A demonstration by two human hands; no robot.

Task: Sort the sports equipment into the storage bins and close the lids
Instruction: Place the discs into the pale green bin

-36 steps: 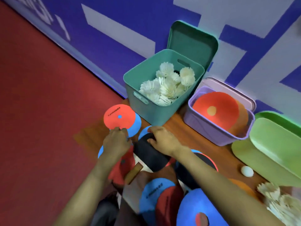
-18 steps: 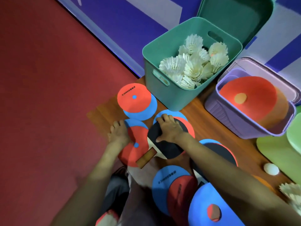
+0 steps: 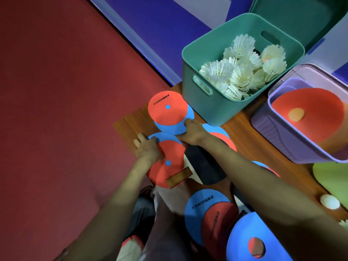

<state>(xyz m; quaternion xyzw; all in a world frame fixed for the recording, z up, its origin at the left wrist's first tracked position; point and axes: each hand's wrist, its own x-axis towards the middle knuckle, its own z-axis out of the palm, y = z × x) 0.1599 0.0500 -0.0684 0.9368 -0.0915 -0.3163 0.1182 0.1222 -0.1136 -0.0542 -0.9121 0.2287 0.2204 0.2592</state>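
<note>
Seen from the head: grasping with the left grip (image 3: 146,149) the edge of a red-and-blue disc stack (image 3: 169,159) on the worktop (image 3: 128,127). Pinching with the right grip (image 3: 192,131) the rim of a blue disc (image 3: 173,128) just beyond, under a red disc (image 3: 165,110). Farther beyond the right grip, a teal bin (image 3: 226,112) of shuttlecocks (image 3: 241,76); rightward, a purple bin (image 3: 273,127).

floor (image 3: 56,91): dark red | wall (image 3: 160,25): blue, pale grey blocks | table (image 3: 131,125): brown wood

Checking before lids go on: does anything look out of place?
The teal bin holds only shuttlecocks, the purple bin discs. A white ball lies loose, unsorted, on the table by the green bin.
</note>
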